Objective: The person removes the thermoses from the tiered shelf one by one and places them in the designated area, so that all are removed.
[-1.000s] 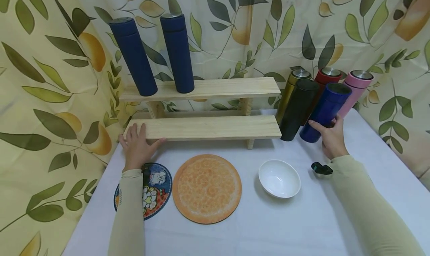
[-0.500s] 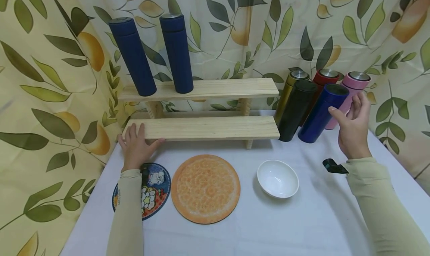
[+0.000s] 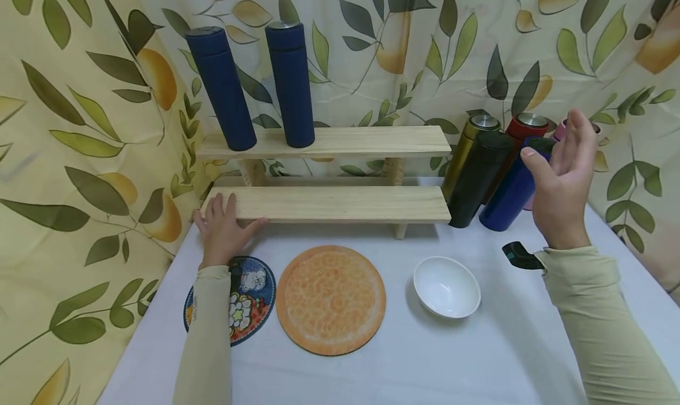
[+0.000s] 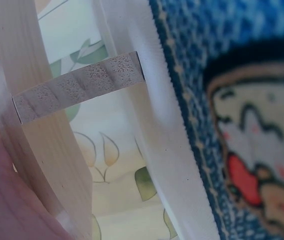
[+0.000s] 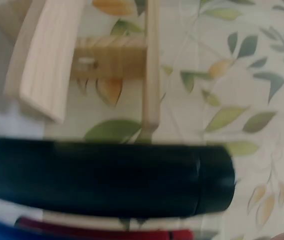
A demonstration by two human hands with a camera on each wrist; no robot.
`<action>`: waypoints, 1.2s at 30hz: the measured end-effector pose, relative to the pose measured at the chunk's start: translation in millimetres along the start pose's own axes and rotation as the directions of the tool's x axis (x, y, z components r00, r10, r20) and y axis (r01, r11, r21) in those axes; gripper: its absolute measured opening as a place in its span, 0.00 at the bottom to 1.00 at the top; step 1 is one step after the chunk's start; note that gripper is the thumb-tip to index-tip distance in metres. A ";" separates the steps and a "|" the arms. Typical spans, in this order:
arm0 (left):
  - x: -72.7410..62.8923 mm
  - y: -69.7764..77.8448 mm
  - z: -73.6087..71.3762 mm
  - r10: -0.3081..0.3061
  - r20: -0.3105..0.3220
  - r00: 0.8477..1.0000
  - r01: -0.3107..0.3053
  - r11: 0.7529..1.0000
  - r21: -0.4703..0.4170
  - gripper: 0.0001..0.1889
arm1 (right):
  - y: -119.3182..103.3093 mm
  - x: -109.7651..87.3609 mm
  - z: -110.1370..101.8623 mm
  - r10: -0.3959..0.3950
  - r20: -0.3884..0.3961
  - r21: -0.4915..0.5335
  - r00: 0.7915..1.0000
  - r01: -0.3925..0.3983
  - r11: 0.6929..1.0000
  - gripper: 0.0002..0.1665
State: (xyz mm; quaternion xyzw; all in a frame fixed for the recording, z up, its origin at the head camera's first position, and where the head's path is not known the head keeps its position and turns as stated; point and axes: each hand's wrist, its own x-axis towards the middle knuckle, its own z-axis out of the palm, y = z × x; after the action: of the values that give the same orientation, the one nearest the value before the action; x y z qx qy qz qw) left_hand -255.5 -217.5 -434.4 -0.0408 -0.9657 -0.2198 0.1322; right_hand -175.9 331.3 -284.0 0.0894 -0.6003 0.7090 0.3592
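Note:
My left hand (image 3: 222,231) rests on the left end of the lower board (image 3: 345,203) of a two-tier wooden shelf, fingers on top and thumb along the front edge. Part of that hand shows beside the board (image 4: 66,135) in the left wrist view. My right hand (image 3: 565,195) is raised with fingers extended, holding nothing, just right of a glossy blue thermos bottle (image 3: 510,192) that leans in a group. Beside it stand a black bottle (image 3: 480,183), a gold one (image 3: 467,142) and a red one (image 3: 523,126). A pink bottle (image 3: 559,131) is mostly hidden behind my hand.
Two dark blue bottles (image 3: 291,86) stand on the upper board (image 3: 377,140). On the white-clothed table lie a round orange mat (image 3: 330,299), a patterned blue mat (image 3: 255,301) partly under my left arm, and a white bowl (image 3: 447,288). A leaf-print curtain (image 3: 361,86) hangs behind.
My right hand has let go of the glossy blue bottle and moved up and right, away from its lower part. My left hand stays on the shelf.

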 end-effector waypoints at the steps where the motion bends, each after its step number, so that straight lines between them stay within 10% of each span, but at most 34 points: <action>1: 0.2 0.0 0.7 -0.002 0.003 1.000 0.002 1.000 0.000 0.58 | -0.2 -0.6 4.0 -0.012 0.009 0.010 1.000 0.012 1.000 0.50; 15: 0.7 -1.5 3.9 -0.007 -0.008 1.000 0.007 1.000 -0.027 0.58 | 16.5 -1.6 67.2 -0.031 0.196 0.072 0.980 0.017 0.997 0.48; 36: 0.4 1.2 0.7 -0.022 -0.006 1.000 0.022 1.000 -0.004 0.58 | 43.2 -1.6 149.1 0.224 0.373 -0.021 0.900 -0.233 0.972 0.51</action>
State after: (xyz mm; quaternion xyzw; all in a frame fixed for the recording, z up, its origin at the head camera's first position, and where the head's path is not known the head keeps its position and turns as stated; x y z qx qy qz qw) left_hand -256.0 -216.0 -434.4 -0.0296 -0.9653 -0.2231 0.1327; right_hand -246.8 193.2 -279.7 0.1559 -0.6552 0.7234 0.1519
